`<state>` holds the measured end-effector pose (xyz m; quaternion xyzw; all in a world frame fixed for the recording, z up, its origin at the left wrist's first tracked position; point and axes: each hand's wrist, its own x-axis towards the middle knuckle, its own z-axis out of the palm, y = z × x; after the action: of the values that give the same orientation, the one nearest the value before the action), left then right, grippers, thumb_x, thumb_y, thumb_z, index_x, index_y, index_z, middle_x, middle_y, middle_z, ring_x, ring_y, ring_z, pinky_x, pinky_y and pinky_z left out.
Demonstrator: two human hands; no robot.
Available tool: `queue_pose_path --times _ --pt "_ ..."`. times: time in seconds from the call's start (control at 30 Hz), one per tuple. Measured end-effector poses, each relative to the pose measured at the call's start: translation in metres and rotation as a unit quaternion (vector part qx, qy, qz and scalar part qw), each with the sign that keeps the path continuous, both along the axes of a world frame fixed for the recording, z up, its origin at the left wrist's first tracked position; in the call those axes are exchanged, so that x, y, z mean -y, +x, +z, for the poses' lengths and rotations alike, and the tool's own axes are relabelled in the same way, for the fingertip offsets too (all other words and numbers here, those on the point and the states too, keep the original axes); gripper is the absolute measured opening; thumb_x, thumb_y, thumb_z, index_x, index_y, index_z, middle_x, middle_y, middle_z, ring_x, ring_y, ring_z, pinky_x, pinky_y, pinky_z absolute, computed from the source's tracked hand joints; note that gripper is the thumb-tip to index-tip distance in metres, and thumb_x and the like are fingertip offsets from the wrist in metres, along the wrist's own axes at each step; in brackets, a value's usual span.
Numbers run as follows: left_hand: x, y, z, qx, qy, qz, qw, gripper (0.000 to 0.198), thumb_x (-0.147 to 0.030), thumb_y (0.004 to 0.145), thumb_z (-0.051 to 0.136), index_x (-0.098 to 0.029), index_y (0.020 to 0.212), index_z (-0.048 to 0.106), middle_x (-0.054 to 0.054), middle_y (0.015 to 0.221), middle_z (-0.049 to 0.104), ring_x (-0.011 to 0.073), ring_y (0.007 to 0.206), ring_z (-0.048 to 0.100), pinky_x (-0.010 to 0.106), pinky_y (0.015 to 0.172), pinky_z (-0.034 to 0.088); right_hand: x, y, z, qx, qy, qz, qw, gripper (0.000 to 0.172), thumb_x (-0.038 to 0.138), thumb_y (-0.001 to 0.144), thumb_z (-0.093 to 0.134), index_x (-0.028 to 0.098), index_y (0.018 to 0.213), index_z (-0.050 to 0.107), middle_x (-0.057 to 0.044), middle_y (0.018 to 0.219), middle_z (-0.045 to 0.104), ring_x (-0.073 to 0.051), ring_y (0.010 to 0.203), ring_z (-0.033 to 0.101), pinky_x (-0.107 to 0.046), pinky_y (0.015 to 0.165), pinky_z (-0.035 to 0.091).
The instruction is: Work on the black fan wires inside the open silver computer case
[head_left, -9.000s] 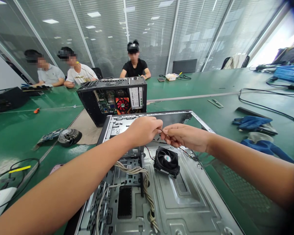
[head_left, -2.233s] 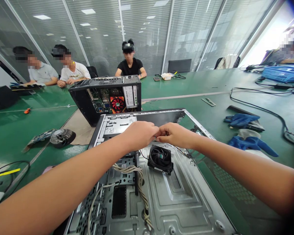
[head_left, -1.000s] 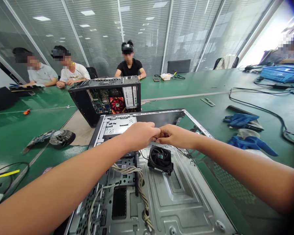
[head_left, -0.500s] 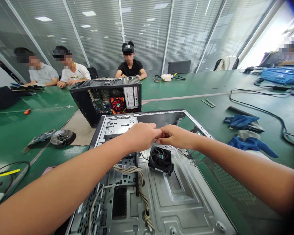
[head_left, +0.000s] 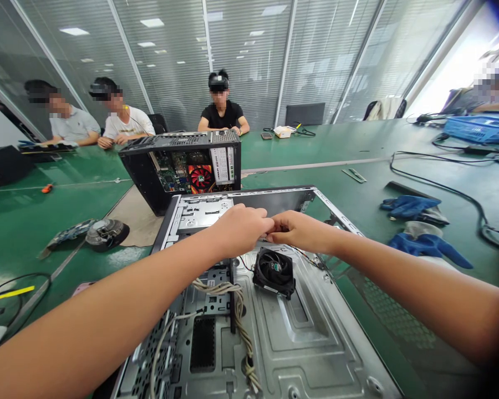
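Observation:
An open metal computer case [head_left: 328, 343] lies in front of me. Above its far part, my left hand [head_left: 245, 226] and my right hand [head_left: 291, 228] meet with fingers pinched together. Thin wires run from between the hands toward a black fan [head_left: 274, 271]; what exactly the fingertips grip is hidden. The fan hangs or rests just below the hands, tilted, over the bare metal panel. Twisted beige cables [head_left: 243, 321] run down the case's middle, left of the fan.
Beyond stands an upright computer case [head_left: 143, 180] with a red fan. A round cooler [head_left: 107, 234] lies left. Blue gloves [head_left: 430, 244], a black cable [head_left: 461, 194] and a blue basket [head_left: 480, 128] are right. Three people sit across the green table [head_left: 283, 152]; another is partly visible right.
The black fan has shifted very slightly to the right. Both hands remain together in nearly the same place.

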<state>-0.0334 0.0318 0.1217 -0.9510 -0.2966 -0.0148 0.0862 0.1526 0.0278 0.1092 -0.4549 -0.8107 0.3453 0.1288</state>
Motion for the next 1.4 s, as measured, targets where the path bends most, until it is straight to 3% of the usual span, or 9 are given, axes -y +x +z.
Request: queue_pose_path --times 0.3,0.57,1.4 --pt "0.0016 -0.0008 0.0003 0.001 -0.005 0.016 1.000 0.013 -0.024 0.092 0.051 -0.020 0.094 0.064 0.003 0.085 0.060 0.0150 0.066 0.053 0.030 0.063 0.034 -0.0003 0.0008 -0.0016 -0.004 -0.003 -0.003 1.000 0.017 0.032 0.074 0.054 0.016 0.074 0.060 0.002 0.066 0.048 -0.012 0.062 0.040 -0.027 0.057 0.031" --pt "0.0002 -0.0008 -0.0016 -0.015 -0.001 0.011 1.000 0.013 -0.024 0.092 0.051 -0.020 0.094 0.064 0.003 0.083 0.060 0.0146 0.066 0.055 0.030 0.064 0.035 0.0008 0.0010 -0.0001 0.013 0.002 -0.004 1.000 0.014 0.030 0.073 0.053 0.018 0.066 0.054 0.003 0.062 0.045 -0.011 0.059 0.036 -0.027 0.056 0.029" --pt "0.0043 0.0003 0.0026 -0.017 -0.043 0.054 0.997 0.018 -0.025 0.092 0.050 -0.018 0.096 0.066 0.006 0.085 0.063 0.0162 0.070 0.059 0.028 0.060 0.037 0.0018 0.0009 -0.0012 0.020 0.014 -0.013 1.000 0.015 0.028 0.074 0.056 0.016 0.076 0.064 0.001 0.067 0.055 -0.012 0.061 0.044 -0.027 0.058 0.033"
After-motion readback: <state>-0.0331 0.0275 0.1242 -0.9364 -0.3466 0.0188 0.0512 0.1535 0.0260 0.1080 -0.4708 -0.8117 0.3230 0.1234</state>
